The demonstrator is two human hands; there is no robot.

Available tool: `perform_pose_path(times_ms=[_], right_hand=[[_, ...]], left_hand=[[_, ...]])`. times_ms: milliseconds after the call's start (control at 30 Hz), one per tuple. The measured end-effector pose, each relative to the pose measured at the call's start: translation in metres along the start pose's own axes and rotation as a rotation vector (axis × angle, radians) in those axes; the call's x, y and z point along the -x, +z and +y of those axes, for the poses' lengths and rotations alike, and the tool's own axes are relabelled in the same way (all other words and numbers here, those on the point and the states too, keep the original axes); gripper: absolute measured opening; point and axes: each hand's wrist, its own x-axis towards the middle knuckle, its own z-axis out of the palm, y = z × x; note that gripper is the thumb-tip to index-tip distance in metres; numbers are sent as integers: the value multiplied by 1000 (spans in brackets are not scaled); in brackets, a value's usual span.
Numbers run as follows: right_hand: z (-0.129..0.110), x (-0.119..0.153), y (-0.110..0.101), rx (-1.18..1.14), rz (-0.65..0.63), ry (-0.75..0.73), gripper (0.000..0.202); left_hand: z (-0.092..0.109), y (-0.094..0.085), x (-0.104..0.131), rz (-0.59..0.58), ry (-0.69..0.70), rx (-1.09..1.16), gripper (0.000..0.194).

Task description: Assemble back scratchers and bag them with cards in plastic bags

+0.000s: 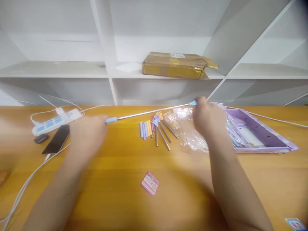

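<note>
A telescopic back scratcher [149, 113] is stretched out long between my hands, its thin metal rod slanting up to the right. My left hand [89, 133] is closed around the blue handle end. At the other end, my right hand [207, 117] grips the light-blue head, mostly hidden by the fingers. Below the rod lie several loose scratcher heads on short metal rods, one with a blue claw [156, 120] and one with a yellow claw [159, 115]. Beside them is a row of coloured handle sleeves [145, 129] in blue, purple and yellow.
Crumpled clear plastic bags [192, 134] lie beside a purple open box [269, 149] on the right. A pink card pack [150, 183] is near the middle. A power strip [45, 126], a phone [56, 140] and cables are at left. A taped carton [176, 65] rests on the shelf.
</note>
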Motion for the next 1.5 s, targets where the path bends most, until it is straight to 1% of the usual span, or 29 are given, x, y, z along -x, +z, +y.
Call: perform_pose_path(times_ms=[33,67,133,200,267,300,367,467,533,633,733,833,933,1033,1167,1300,1367,1500], right_hand=[[-25,12,1,64,-16,-28,38],[-50,26,1,110,-34,-93,33],[-94,58,2,132,-61,-289,26],[-121,84,3,131,-108,-384,24],[-130,95,3,109,-166,-426,22],[-129,94,2,93,-177,-432,21],[-119,87,-4,55,-131,-428,20],[-101,75,-18,-27,50,-446,17],[-95,72,-27,-103,160,-468,17],[-92,74,-33,-217,259,-520,20],[-93,75,-33,-316,327,-618,19],[-93,73,-33,-385,363,-690,22],[-92,71,-35,-413,374,-720,24],[-90,72,-37,-416,360,-714,24],[-86,72,-36,-407,332,-689,25],[-80,69,-33,-398,434,-694,23],[-77,67,-32,-377,476,-715,25],[-76,63,-30,-345,481,-736,26]], left_hand=[[15,0,9,-27,27,12,37],[28,0,16,-79,76,34,39],[46,1,26,-146,164,58,41],[52,3,28,-205,239,44,39],[48,4,25,-229,277,13,36],[44,4,23,-223,282,3,36],[37,2,20,-192,274,5,34],[27,-4,23,-165,248,33,30],[24,-9,29,-146,235,39,29],[21,-15,36,-108,219,34,28],[21,-19,38,-100,211,44,25],[22,-20,37,-111,236,76,25],[23,-18,37,-105,250,94,26],[22,-16,37,-81,226,82,26],[23,-14,38,-81,201,77,27],[28,-12,36,-30,174,95,29],[30,-11,34,-24,170,116,30],[34,-6,27,-57,165,127,28]])
